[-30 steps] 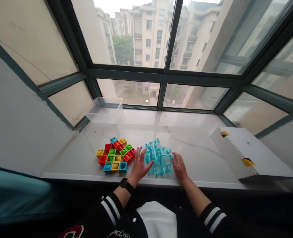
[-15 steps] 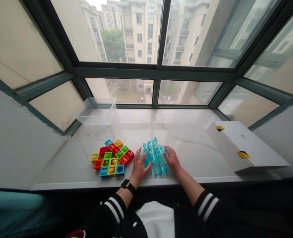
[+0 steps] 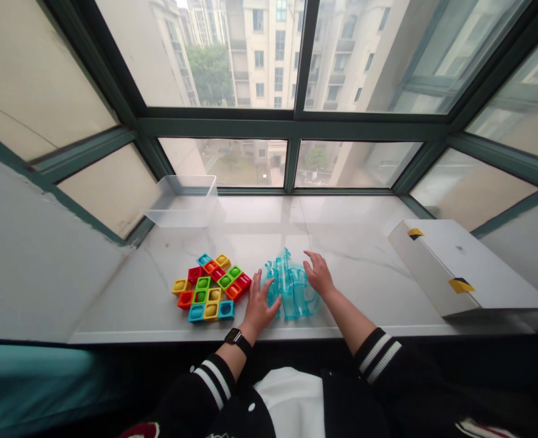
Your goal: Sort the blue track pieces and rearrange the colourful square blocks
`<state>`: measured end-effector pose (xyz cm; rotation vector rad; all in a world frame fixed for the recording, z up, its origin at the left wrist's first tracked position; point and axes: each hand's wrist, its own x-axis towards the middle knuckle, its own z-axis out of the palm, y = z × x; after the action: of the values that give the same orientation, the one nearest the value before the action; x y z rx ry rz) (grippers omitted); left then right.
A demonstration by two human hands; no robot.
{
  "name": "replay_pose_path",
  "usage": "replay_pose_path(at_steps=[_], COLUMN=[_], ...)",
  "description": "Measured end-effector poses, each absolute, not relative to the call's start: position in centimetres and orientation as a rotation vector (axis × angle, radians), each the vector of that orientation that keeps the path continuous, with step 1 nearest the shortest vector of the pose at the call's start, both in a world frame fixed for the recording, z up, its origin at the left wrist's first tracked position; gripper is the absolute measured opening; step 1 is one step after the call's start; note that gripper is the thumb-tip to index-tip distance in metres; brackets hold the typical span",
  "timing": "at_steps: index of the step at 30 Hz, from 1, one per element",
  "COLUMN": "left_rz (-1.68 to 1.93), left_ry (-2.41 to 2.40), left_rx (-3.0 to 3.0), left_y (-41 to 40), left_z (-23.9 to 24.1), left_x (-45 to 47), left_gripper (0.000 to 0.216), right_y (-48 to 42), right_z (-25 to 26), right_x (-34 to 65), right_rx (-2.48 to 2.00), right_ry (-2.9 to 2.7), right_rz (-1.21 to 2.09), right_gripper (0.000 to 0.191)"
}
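At the far left of the sill stands a clear plastic bin (image 3: 182, 202), its thin walls barely showing against the glass (easy to misjudge by eye). Nearer and to its right lies a flat cluster of colored blocks (image 3: 210, 287), red, yellow, green, blue and orange, with some edges meeting and a few gaps between them. The cluster sits close to the left hand (image 3: 258, 307), so a careless sideways sweep of the wrist or of the black watch (image 3: 238, 340) could knock blocks out of place.

The left hand's fingers (image 3: 256, 283) are spread apart, with the thumb side against the left of the clear blue pieces (image 3: 291, 289), and they clamp on nothing. That loose, tangled pile sits near the sill's near edge, between the two hands. Its transparent parts make overlaps hard to read, so pressure from one side could shift it or send a piece sliding across the polished stone and over that edge.

The right hand (image 3: 318, 274) hovers just beside the pile's right side, fingers apart and curved, gripping nothing. Whether its fingertips touch the pile, I cannot tell. Further right, well apart, lies a white box (image 3: 464, 267) with yellow tape, clear of any likely knock.
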<state>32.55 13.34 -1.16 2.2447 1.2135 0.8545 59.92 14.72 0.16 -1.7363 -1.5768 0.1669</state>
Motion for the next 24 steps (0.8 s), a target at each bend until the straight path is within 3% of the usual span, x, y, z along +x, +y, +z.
replay_pose_path(at_steps=[5,9,16,24], left_rz=[0.861,0.857,0.879,0.879], left_ry=[1.193,1.212,1.223,1.213], left_rx=[2.269,2.262,2.234,2.226], left_y=[13.3,13.2,13.0,13.1], left_z=[-1.0,-0.9,-0.6,-0.8], left_x=[32.6,32.7,32.9,32.7], left_gripper=[0.055,0.055,0.054,0.055], right_y=[20.3,21.7,20.5,14.7], right_z=[0.1,-0.6,-0.5,2.2], right_x=[59.5,59.1,59.3,60.9], right_rx=[-1.83,-1.855,-1.848,-1.71], right_ry=[-1.779,-1.82,-1.813,-1.6], right_rz=[0.351,0.402,0.424,0.361], right_gripper=[0.056,0.046,0.033,0.036])
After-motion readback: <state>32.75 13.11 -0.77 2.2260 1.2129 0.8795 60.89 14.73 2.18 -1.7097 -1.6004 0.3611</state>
